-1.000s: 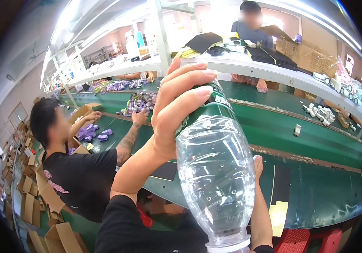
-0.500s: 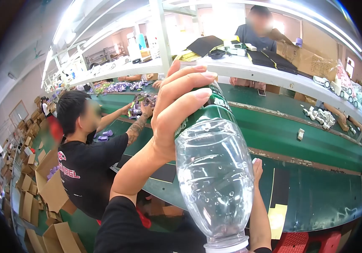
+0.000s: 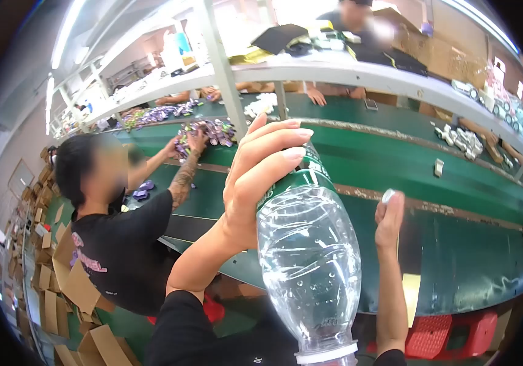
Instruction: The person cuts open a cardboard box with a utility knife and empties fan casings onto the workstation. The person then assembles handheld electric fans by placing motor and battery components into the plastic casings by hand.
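Observation:
My left hand (image 3: pixel 255 177) is wrapped around the upper part of a clear plastic bottle (image 3: pixel 310 256) with a green label. The bottle is tilted bottom-up, its neck with a white ring pointing down toward me at the lower edge of the view. Only clear plastic and droplets show in the visible body. To the right of the bottle, my right hand (image 3: pixel 389 222) is raised over the green worktable (image 3: pixel 456 262), its fingers closed on a small white bottle cap (image 3: pixel 387 196).
A co-worker in a black shirt (image 3: pixel 121 244) handles a pile of purple parts (image 3: pixel 212 131) at left. A conveyor (image 3: pixel 383 152) carries a white part (image 3: pixel 439 168). A shelf (image 3: pixel 359 76) runs overhead. Red stools (image 3: pixel 432 335) and cardboard boxes (image 3: pixel 100 348) stand below.
My right hand has come out from behind the bottle, moving up and to the right. The bottle stays tilted in my left hand. The view has shifted slightly.

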`<state>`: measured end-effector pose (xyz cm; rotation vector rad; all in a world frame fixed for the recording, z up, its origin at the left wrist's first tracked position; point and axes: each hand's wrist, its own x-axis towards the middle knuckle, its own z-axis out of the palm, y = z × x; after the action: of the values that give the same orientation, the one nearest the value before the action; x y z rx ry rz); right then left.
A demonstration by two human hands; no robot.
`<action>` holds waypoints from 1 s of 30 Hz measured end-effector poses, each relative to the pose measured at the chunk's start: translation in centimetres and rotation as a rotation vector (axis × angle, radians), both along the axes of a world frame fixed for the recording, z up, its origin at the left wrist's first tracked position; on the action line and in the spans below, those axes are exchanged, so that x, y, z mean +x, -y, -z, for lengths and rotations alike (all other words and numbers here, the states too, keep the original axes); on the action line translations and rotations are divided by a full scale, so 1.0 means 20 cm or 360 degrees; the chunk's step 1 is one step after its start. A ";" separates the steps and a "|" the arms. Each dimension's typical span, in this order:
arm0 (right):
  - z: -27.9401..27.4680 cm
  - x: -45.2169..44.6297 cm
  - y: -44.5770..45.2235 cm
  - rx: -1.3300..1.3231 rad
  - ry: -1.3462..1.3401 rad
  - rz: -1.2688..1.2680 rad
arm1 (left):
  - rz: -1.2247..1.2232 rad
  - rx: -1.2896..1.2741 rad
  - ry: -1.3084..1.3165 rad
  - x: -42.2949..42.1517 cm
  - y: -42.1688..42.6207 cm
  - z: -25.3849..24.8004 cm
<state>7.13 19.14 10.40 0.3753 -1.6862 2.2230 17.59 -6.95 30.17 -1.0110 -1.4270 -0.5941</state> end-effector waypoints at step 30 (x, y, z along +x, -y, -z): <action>-0.43 0.51 -0.16 0.1994 -0.0603 -0.0272 | -0.0410 -0.0247 0.1845 0.11 -0.09 1.02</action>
<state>17.39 22.26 18.91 1.1343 -2.6146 0.7751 19.79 -5.06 9.77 -0.5425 -2.5979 -0.9484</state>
